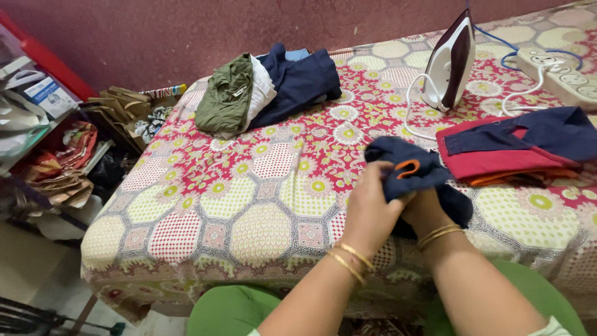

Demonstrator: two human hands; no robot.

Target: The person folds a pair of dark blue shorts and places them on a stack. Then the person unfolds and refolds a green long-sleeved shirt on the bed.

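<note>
Patterned red, yellow and white cloth (249,205) covers the table in front of you, set against a dull maroon wall (249,31). Your left hand (372,208) is closed over the near edge of a small navy garment (410,171) with an orange loop, which is bunched above the cloth near the table's front edge. Your right hand (423,211) is under the same garment, mostly hidden by it, so you cannot tell how far its fingers are curled.

Just beyond lies a folded stack (516,149) of red, navy and orange clothes. An iron (451,62) stands upright behind it, beside a power strip (559,74). A heap of green, white and navy clothes (267,90) sits at the far edge.
</note>
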